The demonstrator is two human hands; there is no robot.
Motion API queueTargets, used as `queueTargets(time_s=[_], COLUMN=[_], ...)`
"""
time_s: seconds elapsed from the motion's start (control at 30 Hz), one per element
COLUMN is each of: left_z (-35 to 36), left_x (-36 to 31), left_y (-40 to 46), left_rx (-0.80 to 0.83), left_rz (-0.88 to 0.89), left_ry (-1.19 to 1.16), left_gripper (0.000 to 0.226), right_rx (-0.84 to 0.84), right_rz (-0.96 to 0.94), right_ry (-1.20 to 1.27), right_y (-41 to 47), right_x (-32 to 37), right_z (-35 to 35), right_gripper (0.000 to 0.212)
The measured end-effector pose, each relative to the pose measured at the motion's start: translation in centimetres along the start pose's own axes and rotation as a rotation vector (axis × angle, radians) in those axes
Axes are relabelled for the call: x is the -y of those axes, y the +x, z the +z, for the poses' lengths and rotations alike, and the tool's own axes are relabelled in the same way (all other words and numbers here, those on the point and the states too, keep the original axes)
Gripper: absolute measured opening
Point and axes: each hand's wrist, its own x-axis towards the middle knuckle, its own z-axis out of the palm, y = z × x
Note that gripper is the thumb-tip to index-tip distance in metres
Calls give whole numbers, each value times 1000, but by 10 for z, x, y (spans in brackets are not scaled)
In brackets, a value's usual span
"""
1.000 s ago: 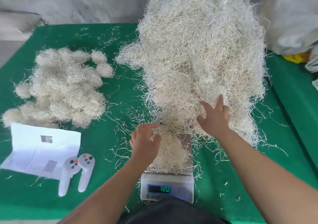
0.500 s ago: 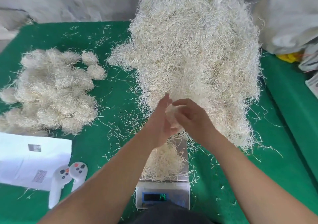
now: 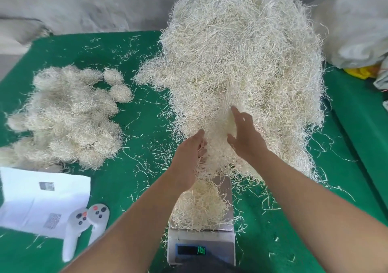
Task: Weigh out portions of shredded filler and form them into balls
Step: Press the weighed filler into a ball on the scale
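Both hands had risen from the scale [image 3: 201, 234]; the left hand [image 3: 190, 154] and right hand [image 3: 244, 135], fingers fairly straight, pressed a tuft [image 3: 217, 144] between them above it, shaping a ball.

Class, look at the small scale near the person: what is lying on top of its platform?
A loose portion of shredded filler lies on the scale, spilling over its front edge. Bare metal shows at the right rear; the left forearm hides the platform's left edge.

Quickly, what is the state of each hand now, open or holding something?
Left hand: open, palm against a clump of filler.
Right hand: open, fingers straight, pressing the same clump.
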Motion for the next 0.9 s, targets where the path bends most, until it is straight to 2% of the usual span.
queueTargets(time_s=[0.07, 0.13, 0.2, 0.23, 0.27, 0.3, 0.37, 0.4, 0.43, 0.5, 0.53, 0.6, 0.7, 0.77, 0.9], left_z=[-1, -4, -7, -8, -8, -6, 3, 8, 13, 17, 17, 13, 3, -5, -31], left_x=[-5, -7, -9, -7, -7, -7, -8, -10, -11, -13, -15, -19, -28, -38, -57], left_y=[-2, 1, 7, 13, 16, 19, 23, 27, 32, 38, 40, 40, 43, 45, 55], left_rx=[13, 0, -48, -56, -38, 18, 152, 194, 213, 129, 80, 1, -101, -36, 66], left_rz=[2, 35, 86, 171, 275, 357, 381, 375, 392, 451, 472, 492, 600, 669, 802], left_ry=[35, 34, 82, 155, 251, 358, 553, 644, 726, 793, 770, 756, 937, 992, 1423], left_gripper=[37, 29, 34, 33, 34, 46, 77, 77, 62, 24, 19, 21, 22, 21, 31], right_rx=[94, 178, 186, 163, 133, 113, 103, 98, 85, 68, 79, 124, 215, 222, 204], right_rz=[71, 146, 144, 112, 76, 47, 5, -11, -29, -51, -47, 1, 48, 42, -24], right_ry=[-66, -138, -21, 85, 198, 318, 512, 543, 523, 462, 472, 534, 566, 522, 343], right_y=[17, 29, 31, 28, 25, 19, 10, 6, 5, 5, 5, 3, 3, 8, 23], right_x=[-1, -2, -3, -2, 0, 3, 11, 14, 15, 12, 8, -5, -20, -27, -46], right_z=[-1, -2, -3, -4, -5, -7, -13, -16, -20, -28, -34, -46, -62, -73, -94], right_gripper=[80, 44, 19, 15, 17, 18, 16, 18, 24, 41, 47, 46, 30, 27, 34])
